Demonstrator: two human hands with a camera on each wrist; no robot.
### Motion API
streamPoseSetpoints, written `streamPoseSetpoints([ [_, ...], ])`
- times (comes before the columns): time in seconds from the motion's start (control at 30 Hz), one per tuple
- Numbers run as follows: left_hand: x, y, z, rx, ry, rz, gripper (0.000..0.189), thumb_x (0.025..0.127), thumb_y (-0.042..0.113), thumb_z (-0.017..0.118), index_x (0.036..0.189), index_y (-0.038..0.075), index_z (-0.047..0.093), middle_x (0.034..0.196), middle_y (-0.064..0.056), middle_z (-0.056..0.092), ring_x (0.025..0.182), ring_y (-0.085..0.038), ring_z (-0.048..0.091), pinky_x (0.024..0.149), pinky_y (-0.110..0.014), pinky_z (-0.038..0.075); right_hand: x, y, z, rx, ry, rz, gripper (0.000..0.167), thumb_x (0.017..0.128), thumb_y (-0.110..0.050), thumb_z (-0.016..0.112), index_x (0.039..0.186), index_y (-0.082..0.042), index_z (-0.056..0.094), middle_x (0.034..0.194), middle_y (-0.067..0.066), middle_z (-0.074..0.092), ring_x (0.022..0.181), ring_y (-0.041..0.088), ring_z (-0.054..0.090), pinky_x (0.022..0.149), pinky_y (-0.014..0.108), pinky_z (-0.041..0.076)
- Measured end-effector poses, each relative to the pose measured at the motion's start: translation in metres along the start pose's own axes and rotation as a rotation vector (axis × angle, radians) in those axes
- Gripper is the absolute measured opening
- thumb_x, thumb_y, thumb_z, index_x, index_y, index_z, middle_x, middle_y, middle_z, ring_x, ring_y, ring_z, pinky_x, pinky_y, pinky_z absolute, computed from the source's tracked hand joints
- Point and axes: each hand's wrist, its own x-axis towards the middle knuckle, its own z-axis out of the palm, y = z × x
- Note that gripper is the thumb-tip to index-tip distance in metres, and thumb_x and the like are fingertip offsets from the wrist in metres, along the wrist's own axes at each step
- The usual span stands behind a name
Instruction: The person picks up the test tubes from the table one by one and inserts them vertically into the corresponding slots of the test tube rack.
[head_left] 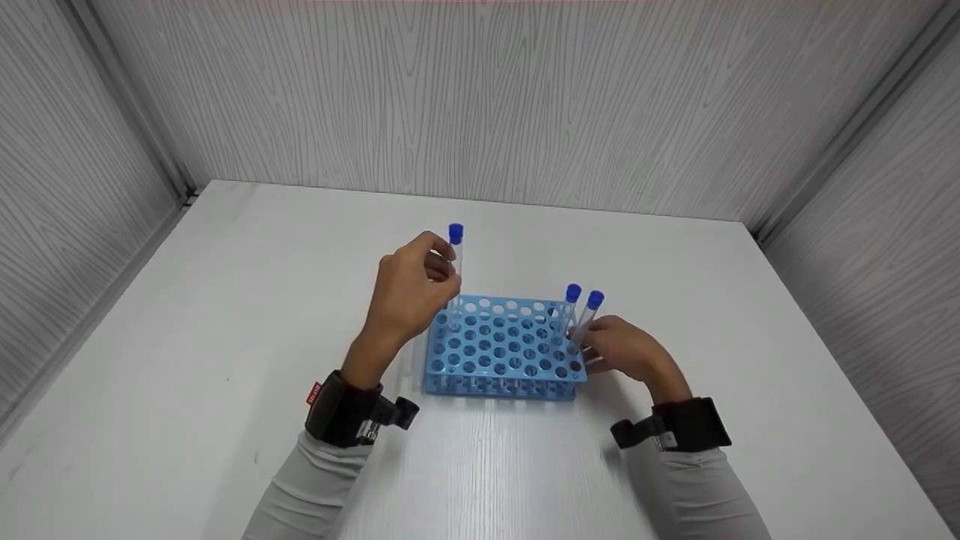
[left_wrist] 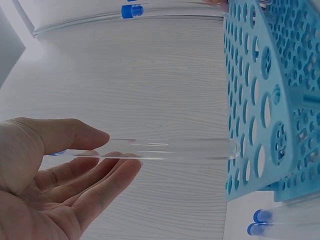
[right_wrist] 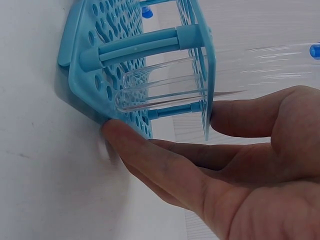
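My left hand (head_left: 405, 289) pinches a clear test tube with a blue cap (head_left: 456, 234) between thumb and fingers. The tube (left_wrist: 175, 148) is upright over the back left of a blue test tube rack (head_left: 495, 379), its rounded bottom at the top plate; whether it has entered a hole, I cannot tell. My right hand (head_left: 628, 349) grips the rack's right end, thumb at the top plate and fingers against the lower part (right_wrist: 165, 165). Near that hand, two blue-capped tubes (head_left: 573, 292) stand in the rack, leaning; their lower ends (right_wrist: 155, 100) show between the plates.
Clear tubes (head_left: 417, 364) lie on the white table (head_left: 300, 225) along the rack's left side; two of their blue caps (left_wrist: 262, 216) show in the left wrist view. Grey wood-patterned panels (head_left: 480, 97) enclose the table at the back and sides.
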Motion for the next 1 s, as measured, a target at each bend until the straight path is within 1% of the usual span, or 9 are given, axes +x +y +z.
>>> streamPoseSetpoints([
  [0.27, -0.0009, 0.0006, 0.0006, 0.018, -0.039, -0.022, 0.017, 0.089, 0.005, 0.067, 0.106, 0.002, 0.064, 0.096, -0.013, 0.074, 0.088, -0.024, 0.073, 0.079, -0.038, 0.06, -0.0001, 0.0001, 0.0001, 0.013, 0.003, 0.0, 0.036, 0.098, -0.016, 0.053, 0.125, 0.006, 0.063, 0.111, 0.016, 0.066, 0.104, 0.028, 0.065, 0.091, 0.04, 0.057],
  [0.43, -0.0017, 0.0003, 0.0011, 0.051, -0.084, -0.041, 0.018, 0.087, 0.004, 0.067, 0.105, 0.003, 0.063, 0.095, -0.012, 0.073, 0.088, -0.024, 0.072, 0.078, -0.038, 0.059, -0.0013, -0.0001, -0.0001, 0.019, 0.004, 0.014, 0.036, 0.098, -0.017, 0.053, 0.125, 0.005, 0.061, 0.114, 0.017, 0.065, 0.105, 0.028, 0.065, 0.093, 0.039, 0.057],
  [0.6, -0.0014, 0.0012, 0.0011, 0.089, -0.128, -0.075, 0.021, 0.086, 0.003, 0.068, 0.106, 0.003, 0.062, 0.095, -0.011, 0.072, 0.089, -0.024, 0.071, 0.079, -0.038, 0.059, -0.0016, -0.0007, -0.0006, 0.013, 0.004, 0.01, 0.037, 0.099, -0.018, 0.053, 0.126, 0.006, 0.061, 0.114, 0.017, 0.065, 0.106, 0.028, 0.065, 0.093, 0.04, 0.057],
  [0.9, -0.0012, 0.0022, 0.0032, 0.14, -0.16, -0.112, 0.019, 0.083, 0.004, 0.069, 0.101, 0.004, 0.062, 0.09, -0.009, 0.07, 0.083, -0.022, 0.068, 0.075, -0.035, 0.058, 0.001, 0.001, -0.0008, 0.006, -0.005, -0.001, 0.037, 0.101, -0.02, 0.051, 0.127, 0.006, 0.061, 0.11, 0.015, 0.064, 0.103, 0.027, 0.065, 0.092, 0.039, 0.057],
  [1.0, -0.0011, 0.0027, 0.004, 0.147, -0.171, -0.12, 0.019, 0.083, 0.004, 0.069, 0.101, 0.004, 0.062, 0.09, -0.009, 0.07, 0.083, -0.022, 0.067, 0.076, -0.035, 0.058, 0.0011, 0.0015, -0.0008, 0.002, 0.0, 0.001, 0.038, 0.101, -0.02, 0.05, 0.127, 0.006, 0.06, 0.11, 0.015, 0.064, 0.102, 0.027, 0.064, 0.092, 0.039, 0.057],
])
